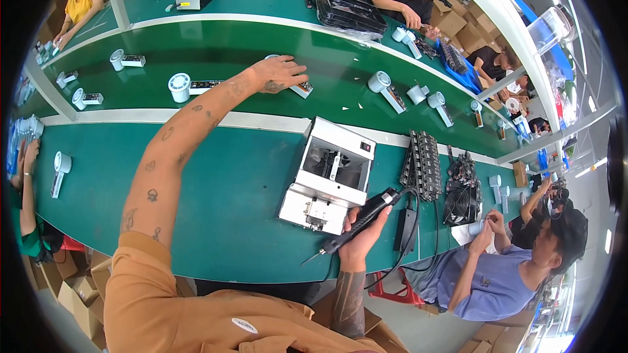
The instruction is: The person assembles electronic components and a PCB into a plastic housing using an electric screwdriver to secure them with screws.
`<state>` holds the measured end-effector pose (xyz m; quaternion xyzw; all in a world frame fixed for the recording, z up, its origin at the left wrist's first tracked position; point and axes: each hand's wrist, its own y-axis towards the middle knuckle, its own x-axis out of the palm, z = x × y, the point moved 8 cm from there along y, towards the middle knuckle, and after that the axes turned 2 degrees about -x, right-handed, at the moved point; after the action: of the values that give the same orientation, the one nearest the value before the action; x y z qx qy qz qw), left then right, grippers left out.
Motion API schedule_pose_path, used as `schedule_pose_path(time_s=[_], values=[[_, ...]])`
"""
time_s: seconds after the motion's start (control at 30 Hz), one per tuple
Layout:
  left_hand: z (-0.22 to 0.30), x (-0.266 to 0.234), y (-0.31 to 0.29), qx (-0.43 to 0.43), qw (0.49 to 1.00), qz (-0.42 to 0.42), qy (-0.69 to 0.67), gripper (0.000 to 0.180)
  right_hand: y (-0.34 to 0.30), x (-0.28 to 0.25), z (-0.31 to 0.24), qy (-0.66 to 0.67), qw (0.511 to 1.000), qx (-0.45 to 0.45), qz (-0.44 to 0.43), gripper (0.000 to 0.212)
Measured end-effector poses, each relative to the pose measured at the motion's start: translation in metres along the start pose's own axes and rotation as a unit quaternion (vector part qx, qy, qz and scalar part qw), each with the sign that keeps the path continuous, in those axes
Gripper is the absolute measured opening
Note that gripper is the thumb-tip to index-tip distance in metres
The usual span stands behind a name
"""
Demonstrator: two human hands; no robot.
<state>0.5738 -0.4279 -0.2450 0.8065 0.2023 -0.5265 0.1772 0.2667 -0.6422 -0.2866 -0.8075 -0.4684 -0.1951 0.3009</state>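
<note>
My left hand (pixel 278 76) stretches across to the green belt, fingers spread, above a pale blue handheld fan (pixel 302 89). That fan is mostly covered by the hand, and only bits of its head and its open handle show. In my right hand (pixel 367 237) is a black electric screwdriver (pixel 366 217), its thin bit pointing down and to the left, over the table's near edge. Right beside the screwdriver stands a white metal screw feeder (pixel 333 176) with a dark opening and a switch on top.
More fans lie along the belt, such as one to the left (pixel 179 87) and one to the right (pixel 386 90). Black racks of parts (pixel 420 167), a round black fan (pixel 463 205) and a power adapter (pixel 405 230) with cable stand right. A co-worker (pixel 504 268) sits close by.
</note>
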Motion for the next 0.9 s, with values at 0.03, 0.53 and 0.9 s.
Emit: schedule_pose_path(time_s=[0.03, 0.53, 0.9], values=[[0.002, -0.002, 0.000, 0.009, 1.000, -0.008, -0.018, 0.037, 0.000, -0.001, 0.000, 0.001, 1.000, -0.001, 0.000, 0.066], [0.024, -0.004, -0.023, -0.074, 0.988, 0.136, 0.008, 0.046, 0.004, 0.000, -0.004, 0.005, 1.000, -0.010, 0.001, 0.065], [0.009, -0.034, -0.046, -0.156, 0.973, 0.170, 0.022, 0.051, -0.001, 0.007, 0.003, 0.006, 1.000, -0.014, -0.028, 0.063]])
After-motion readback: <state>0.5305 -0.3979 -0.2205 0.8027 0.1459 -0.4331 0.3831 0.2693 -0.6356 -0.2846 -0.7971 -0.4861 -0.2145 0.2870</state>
